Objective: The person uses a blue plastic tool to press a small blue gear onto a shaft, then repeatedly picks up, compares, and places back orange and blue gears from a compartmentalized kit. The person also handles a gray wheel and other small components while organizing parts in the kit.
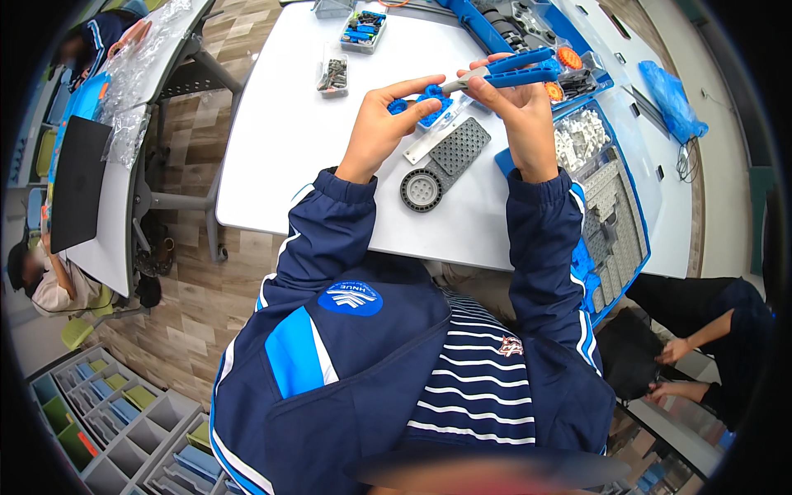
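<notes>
Navy jacket sleeves (326,219) are extended toward a white tabletop (272,140), above which blue-handled pliers (524,77) are held in the right grip (526,115) and a blue part (433,118) is pinched in the left grip (381,128), apparently for plier work, with steady alignment likely required next.

blue bag (672,103), right | clear wrapping (147,51), left | grey cubbies (171,410), lower left
</notes>
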Demonstrator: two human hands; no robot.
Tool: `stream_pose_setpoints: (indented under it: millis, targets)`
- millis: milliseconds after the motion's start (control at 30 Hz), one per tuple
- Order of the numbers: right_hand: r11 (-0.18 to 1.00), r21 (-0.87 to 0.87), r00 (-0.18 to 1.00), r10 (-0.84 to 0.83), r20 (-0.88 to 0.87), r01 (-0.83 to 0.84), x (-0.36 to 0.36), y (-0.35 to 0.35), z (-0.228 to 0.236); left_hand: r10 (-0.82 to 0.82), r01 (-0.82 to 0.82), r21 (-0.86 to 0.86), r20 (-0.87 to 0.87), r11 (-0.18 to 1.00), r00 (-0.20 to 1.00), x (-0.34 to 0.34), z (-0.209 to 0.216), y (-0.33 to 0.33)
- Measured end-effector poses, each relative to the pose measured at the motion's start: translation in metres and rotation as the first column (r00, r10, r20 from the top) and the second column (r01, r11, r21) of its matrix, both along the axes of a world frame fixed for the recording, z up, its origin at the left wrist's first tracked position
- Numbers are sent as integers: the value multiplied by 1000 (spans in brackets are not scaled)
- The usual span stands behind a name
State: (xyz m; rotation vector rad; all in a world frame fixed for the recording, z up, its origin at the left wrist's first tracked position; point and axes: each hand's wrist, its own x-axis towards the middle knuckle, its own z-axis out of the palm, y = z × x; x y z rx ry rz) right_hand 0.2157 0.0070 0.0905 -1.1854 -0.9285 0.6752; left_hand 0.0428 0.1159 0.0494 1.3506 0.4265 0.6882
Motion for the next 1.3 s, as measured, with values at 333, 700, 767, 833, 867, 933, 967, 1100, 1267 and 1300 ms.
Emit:
stream_pose_setpoints:
  millis: [333,700,767,833,867,933,967,1100,1267,1300]
  targets:
    - [996,37,992,-88,91,85,-10,4,-6,37,-32,164,-25,986,999,2,-1,-3]
    - [987,72,867,163,-471,-147,22,15,-38,-66,70,-27,120,997,991,9,-4,-4]
    - [990,61,787,138,-601,-127,28,18,-34,-62,70,-56,146,996,987,8,0,-4]
    - [996,19,681,-43,-731,84,40,18,-19,139,-127,-87,157,988,978,-3,4,0]
    - [985,50,759,-93,-645,163,43,13,-11,277,-263,-130,112,956,954,-11,6,4]
    - [966,31,819,-200,-538,256,48,11,0,161,-152,-88,106,984,981,-18,4,4]
    - [986,63,886,-112,-449,156,48,10,2,126,-121,-117,28,986,992,-19,1,2]
    - [997,58,987,-33,-157,43,23,21,-11,-13,67,-379,144,923,990,-2,-7,4]
    - [997,-6,995,-71,-73,71,7,27,-16,40,-54,-205,-71,977,997,11,-6,14]
    - [997,-9,994,-81,-71,80,6,27,-15,45,-66,-209,-106,976,993,13,-6,15]
